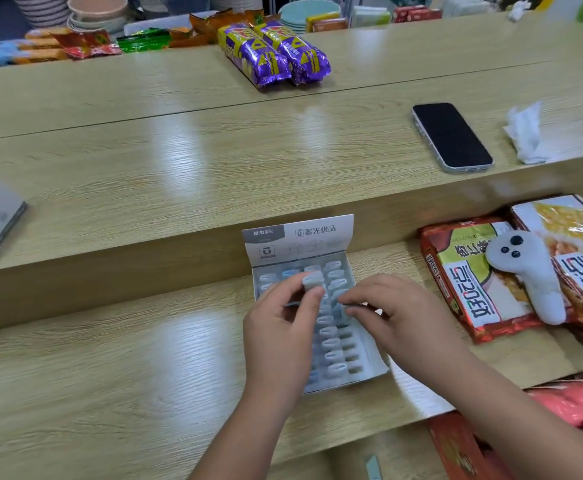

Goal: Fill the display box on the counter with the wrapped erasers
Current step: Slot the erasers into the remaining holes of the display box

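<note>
Pale-blue wrapped eraser (312, 280) sits pinched in the left hand (279, 327) grip above the near-full display box (338, 382) on the lower worktop (144, 358) — recommend seating it upright, flush with neighbouring rows — right hand (397, 317) fingertips touch the packed erasers, grip state indeterminate.

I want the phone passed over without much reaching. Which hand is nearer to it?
Right. The right hand is over the display box, below and left of the phone; the left hand, pinching an eraser, is farther left still.
</note>
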Tool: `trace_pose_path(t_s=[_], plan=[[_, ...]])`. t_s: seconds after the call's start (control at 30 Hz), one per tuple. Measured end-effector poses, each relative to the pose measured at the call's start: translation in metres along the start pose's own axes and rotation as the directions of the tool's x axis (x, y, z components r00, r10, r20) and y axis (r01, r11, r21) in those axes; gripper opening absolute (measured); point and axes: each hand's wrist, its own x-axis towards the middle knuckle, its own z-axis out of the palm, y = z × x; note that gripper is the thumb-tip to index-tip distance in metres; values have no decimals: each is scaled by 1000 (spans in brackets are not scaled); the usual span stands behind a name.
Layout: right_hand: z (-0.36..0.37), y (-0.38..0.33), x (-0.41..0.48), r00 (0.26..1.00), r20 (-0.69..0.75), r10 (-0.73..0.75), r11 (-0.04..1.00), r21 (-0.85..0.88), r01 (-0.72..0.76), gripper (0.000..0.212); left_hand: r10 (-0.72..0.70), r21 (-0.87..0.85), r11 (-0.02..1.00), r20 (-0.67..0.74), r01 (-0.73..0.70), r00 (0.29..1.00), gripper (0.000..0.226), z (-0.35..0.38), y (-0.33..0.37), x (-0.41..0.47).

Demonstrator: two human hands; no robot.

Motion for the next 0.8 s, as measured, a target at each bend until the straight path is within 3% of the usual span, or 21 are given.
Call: trace_pose_path(t_s=[0.23,0.53,0.67,0.8], plan=[[-2,5,2,1000,28,12,1000,19,-13,12,11,11,1000,-1,-11,1000,24,0,0,1],[-7,-5,2,988,83,-131,966,-214,146,12,42,34,999,25,-43,999,20,1,-1,0],[-9,-8,2,964,130,-230,893,-366,262,26,80,106,991,38,-84,996,21,0,-2,0],[-8,-8,1,976,78,-203,910,-352,217,12,106,113,987,74,-114,992,27,0,-2,0]])
